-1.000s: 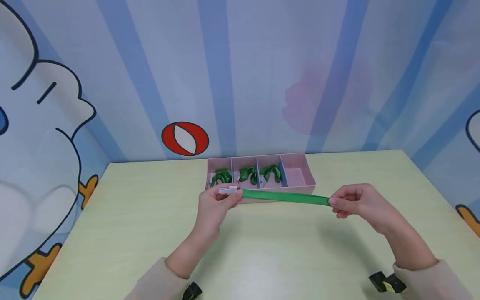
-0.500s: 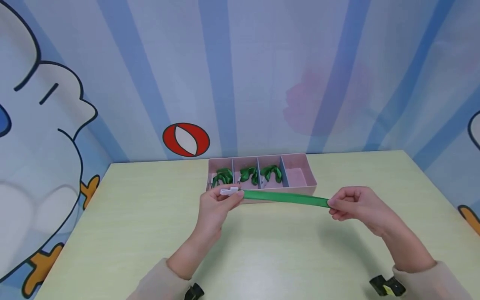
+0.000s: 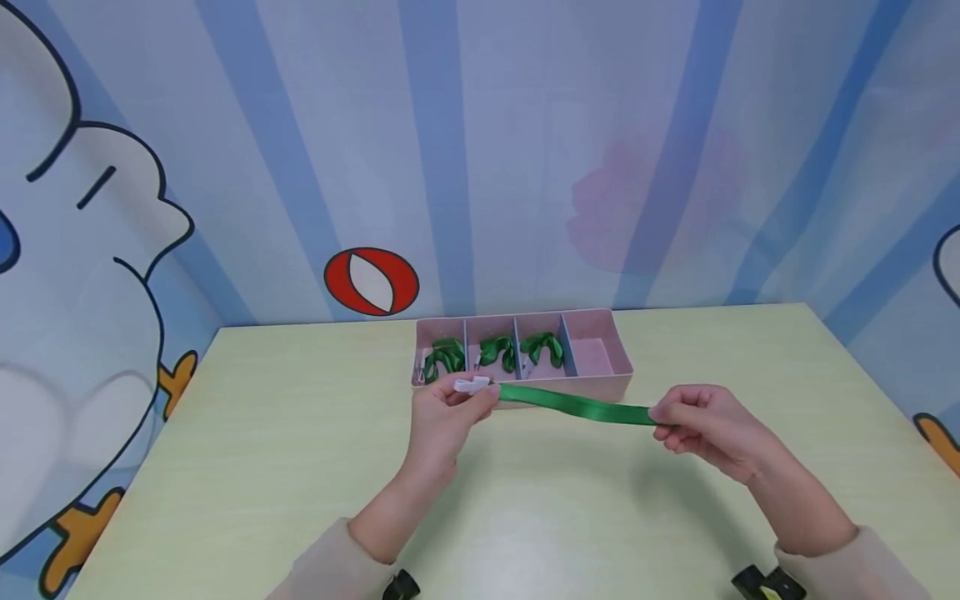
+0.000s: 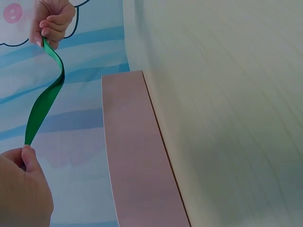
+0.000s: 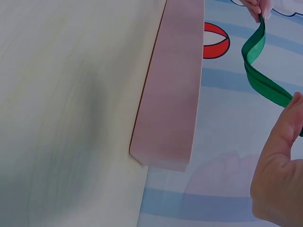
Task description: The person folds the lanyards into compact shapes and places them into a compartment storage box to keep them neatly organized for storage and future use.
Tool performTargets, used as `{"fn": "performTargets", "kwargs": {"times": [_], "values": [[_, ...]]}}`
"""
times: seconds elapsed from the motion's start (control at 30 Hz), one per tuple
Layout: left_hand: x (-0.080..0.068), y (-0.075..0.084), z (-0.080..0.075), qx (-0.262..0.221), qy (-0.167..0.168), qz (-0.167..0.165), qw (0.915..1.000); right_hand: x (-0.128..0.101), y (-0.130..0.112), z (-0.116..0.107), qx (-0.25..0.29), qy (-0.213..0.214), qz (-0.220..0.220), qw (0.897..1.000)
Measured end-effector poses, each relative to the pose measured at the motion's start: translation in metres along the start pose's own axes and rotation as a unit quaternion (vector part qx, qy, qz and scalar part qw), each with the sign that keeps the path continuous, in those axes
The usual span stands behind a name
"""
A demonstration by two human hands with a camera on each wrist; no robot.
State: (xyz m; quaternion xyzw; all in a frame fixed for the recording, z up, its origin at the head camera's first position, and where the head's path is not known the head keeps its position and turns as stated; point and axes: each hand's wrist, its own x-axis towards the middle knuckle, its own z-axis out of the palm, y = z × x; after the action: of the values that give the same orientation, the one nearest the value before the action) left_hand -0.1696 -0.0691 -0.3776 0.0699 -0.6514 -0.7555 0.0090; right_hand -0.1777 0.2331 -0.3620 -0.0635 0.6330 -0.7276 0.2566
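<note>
Both hands hold one green ribbon in the air above the counter. Left hand pinches the end with a white clip between thumb and fingers. Right hand pinches the other end, lower, so the ribbon slopes down toward it and has a light twist. Just behind the ribbon stands a pink box with four compartments; three hold folded green ribbons, and the right one shows only its pink floor.
</note>
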Motion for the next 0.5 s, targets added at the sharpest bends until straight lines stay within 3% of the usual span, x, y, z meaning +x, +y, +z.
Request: {"fn": "performTargets", "kwargs": {"times": [0.2,0.5], "values": [[-0.005,0.000,0.005,0.007,-0.018,0.000,0.9998,0.000,-0.005,0.007,0.011,-0.036,0.008,0.999],[-0.014,0.004,0.016,0.010,-0.044,0.003,0.9990,0.006,-0.010,0.021,-0.043,-0.027,0.015,0.999]]}}
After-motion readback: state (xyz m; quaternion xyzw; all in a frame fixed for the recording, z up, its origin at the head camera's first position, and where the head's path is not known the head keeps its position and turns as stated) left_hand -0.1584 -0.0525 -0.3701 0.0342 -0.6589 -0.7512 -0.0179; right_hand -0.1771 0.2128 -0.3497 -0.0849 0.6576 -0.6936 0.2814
